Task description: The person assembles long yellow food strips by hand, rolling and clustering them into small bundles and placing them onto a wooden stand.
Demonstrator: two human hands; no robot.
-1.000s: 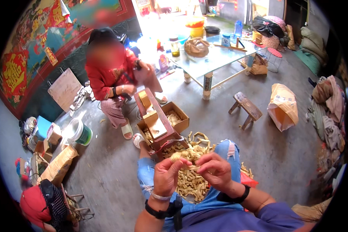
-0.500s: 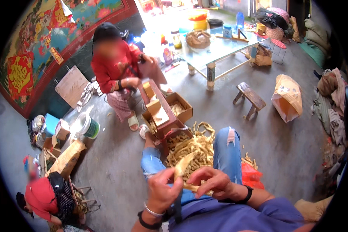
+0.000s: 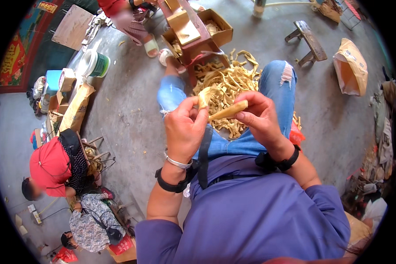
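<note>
My left hand [image 3: 183, 130] pinches a pale yellow, flattened dried root-like piece [image 3: 205, 96] between thumb and fingers. From beside that grip a narrower stick-like length [image 3: 228, 111] runs to my right hand [image 3: 261, 118], whose thumb and fingertips close on its far end. Whether the two lengths are one bent piece I cannot tell. Both hands are held over my lap. Just beyond them, a heap of similar twisted yellow strips [image 3: 226, 83] lies between my knees.
Ahead stands a reddish-brown wooden bench [image 3: 198, 46] with a light wooden block on it, beside a cardboard box [image 3: 220, 31]. A low stool [image 3: 307, 40] and an open paper sack [image 3: 351, 66] are at the right. People sit ahead and at the left, near a white bucket [image 3: 93, 64].
The view has tipped downward, so the glass table has mostly left it. My right hand has shifted from the strip's underside to its end, and the stick-like length now slants upward to the right.
</note>
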